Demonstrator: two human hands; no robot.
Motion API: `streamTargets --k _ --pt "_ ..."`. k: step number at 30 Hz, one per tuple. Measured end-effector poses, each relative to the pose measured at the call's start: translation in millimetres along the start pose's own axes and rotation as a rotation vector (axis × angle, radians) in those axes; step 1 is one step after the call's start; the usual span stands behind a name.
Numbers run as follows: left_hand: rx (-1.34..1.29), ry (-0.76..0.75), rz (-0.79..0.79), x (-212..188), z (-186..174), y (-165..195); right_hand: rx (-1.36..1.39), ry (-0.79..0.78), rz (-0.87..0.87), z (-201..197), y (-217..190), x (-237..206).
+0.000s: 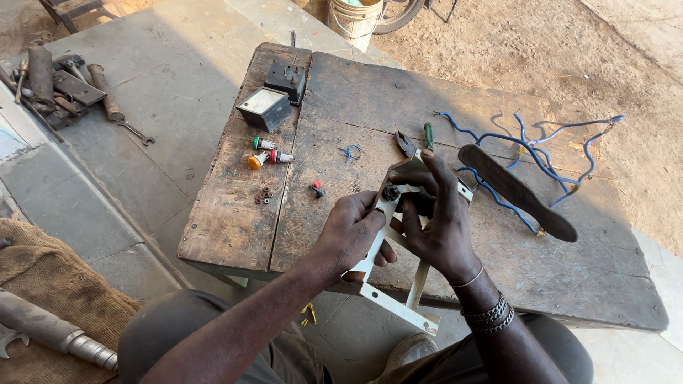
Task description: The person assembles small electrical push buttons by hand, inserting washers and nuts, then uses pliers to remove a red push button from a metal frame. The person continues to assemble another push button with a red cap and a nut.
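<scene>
White metal bracket (388,235) held above the near edge of the wooden counter (512,263), tilted, lower end hanging past the edge toward the lap. Left hand (350,238) wrapped around the bracket's middle, fingers curled shut on it. Right hand (435,220) grips the bracket's upper part, fingers bent around a dark round fitting (391,192) at its top. Pliers (416,146) with green handle lie on the counter just beyond the hands. Blue wires (533,153) and a dark flat handle-like piece (516,192) lie to the right. Small meter box (265,108) and coloured indicator lamps (267,151) sit at far left.
</scene>
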State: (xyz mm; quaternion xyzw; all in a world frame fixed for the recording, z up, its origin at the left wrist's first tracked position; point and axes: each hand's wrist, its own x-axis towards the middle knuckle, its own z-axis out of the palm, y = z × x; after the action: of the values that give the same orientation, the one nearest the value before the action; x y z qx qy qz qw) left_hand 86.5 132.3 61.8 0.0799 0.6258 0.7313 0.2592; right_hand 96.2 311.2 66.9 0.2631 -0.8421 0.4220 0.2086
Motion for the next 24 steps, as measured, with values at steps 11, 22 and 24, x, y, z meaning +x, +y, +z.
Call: streamTargets --k 11,22,24 --pt "-0.004 0.017 -0.016 -1.7 -3.2 3.4 0.109 -0.013 0.073 -0.1 1.2 1.1" --pt "0.051 0.025 -0.045 0.1 -1.2 1.5 0.040 -0.007 0.171 0.0 0.5 2.2" --pt "0.023 0.026 -0.039 0.0 -1.3 1.8 0.078 -0.037 0.129 -1.1 0.3 2.0"
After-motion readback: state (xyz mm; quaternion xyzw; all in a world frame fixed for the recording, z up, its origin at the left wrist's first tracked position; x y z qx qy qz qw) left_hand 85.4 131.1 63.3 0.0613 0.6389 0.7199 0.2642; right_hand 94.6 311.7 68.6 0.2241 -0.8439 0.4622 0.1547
